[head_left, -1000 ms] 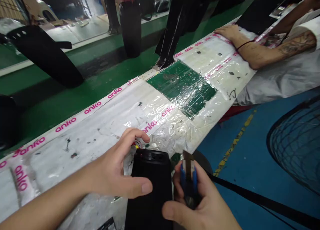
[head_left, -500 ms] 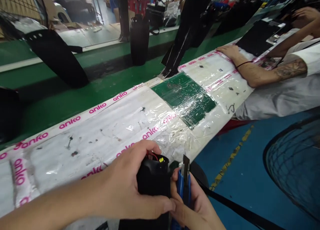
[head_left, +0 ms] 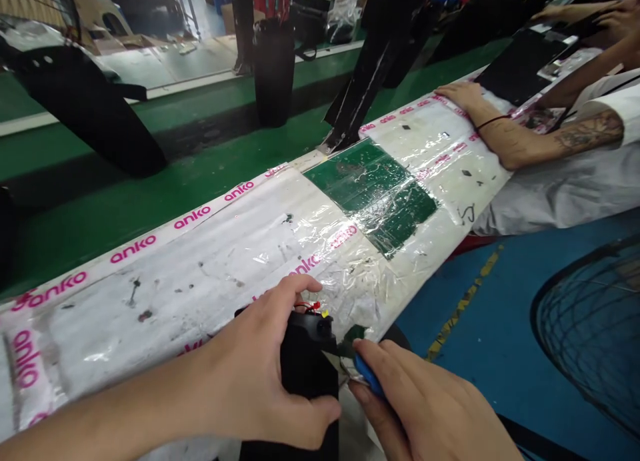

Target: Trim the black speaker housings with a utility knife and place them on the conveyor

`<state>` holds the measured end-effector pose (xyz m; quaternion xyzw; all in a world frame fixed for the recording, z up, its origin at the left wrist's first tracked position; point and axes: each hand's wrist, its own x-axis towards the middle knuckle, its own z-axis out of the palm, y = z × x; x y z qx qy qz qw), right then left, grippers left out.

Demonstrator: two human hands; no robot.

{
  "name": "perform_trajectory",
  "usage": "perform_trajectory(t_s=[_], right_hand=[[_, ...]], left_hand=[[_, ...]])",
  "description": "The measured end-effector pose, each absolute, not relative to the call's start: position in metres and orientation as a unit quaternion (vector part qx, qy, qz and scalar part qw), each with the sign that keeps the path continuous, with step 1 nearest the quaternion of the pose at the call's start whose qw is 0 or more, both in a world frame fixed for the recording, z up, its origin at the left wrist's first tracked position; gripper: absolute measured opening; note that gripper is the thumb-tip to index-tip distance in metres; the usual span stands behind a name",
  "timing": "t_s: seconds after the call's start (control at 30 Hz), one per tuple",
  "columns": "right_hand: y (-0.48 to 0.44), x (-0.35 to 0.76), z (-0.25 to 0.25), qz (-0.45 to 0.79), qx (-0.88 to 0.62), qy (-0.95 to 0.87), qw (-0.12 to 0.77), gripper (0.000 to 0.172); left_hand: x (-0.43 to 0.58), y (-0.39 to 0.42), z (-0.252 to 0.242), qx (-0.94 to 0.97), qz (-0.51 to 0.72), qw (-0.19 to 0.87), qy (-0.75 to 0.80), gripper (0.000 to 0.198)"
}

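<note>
My left hand (head_left: 265, 367) is wrapped around a black plastic housing (head_left: 309, 364) at the near edge of the bench. Red wires with a red plug (head_left: 314, 306) and a yellow connector (head_left: 325, 313) stick out of the housing's top end. In my right hand (head_left: 430, 407) is a blue box cutter (head_left: 367, 375), mostly covered by my fingers. Its blade points left at the upper right edge of the housing; whether it touches, I cannot tell. The lower end of the housing runs out of view.
The long bench (head_left: 240, 247) is covered in white sheet and taped film, with a green patch (head_left: 375, 194). At right a co-worker's arm (head_left: 520, 144) rests on it near a black panel (head_left: 525, 64). A fan cage (head_left: 590, 327) stands over the blue floor. Black curved parts (head_left: 95, 107) stand beyond the bench.
My right hand has turned over, bringing the cutter's blade from pointing upright to the housing's upper right edge. The red plug now shows above the housing. My left hand keeps its hold.
</note>
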<state>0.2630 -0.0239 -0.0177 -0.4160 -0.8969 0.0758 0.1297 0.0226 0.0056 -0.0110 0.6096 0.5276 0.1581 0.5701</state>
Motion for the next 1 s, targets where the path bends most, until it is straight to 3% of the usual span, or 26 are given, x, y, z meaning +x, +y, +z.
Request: perform_trajectory(t_s=[0.17, 0.33, 0.5, 0.63, 0.83, 1.0], right_hand=[[-0.013, 0.258, -0.015, 0.012, -0.384, -0.919, 0.083, 0.027], [-0.012, 0.258, -0.011, 0.032, -0.386, -0.921, 0.042, 0.024], [-0.008, 0.259, -0.003, 0.068, -0.396, -0.916, -0.004, 0.029], [-0.005, 0.257, -0.007, 0.059, -0.405, -0.912, 0.023, 0.030], [-0.004, 0.258, -0.020, 0.038, -0.396, -0.916, 0.063, 0.028], [-0.010, 0.257, -0.034, -0.002, -0.402, -0.911, 0.090, 0.025]], left_hand=[[0.024, 0.008, -0.006, 0.606, 0.135, 0.568, 0.540, 0.094], [0.023, 0.007, -0.013, 0.622, 0.142, 0.558, 0.531, 0.093], [0.023, 0.008, -0.015, 0.645, 0.179, 0.546, 0.504, 0.066], [0.021, 0.011, -0.015, 0.659, 0.194, 0.545, 0.481, 0.051], [0.020, 0.006, -0.026, 0.682, 0.238, 0.520, 0.456, 0.060], [0.026, 0.003, -0.026, 0.664, 0.231, 0.527, 0.477, 0.054]])
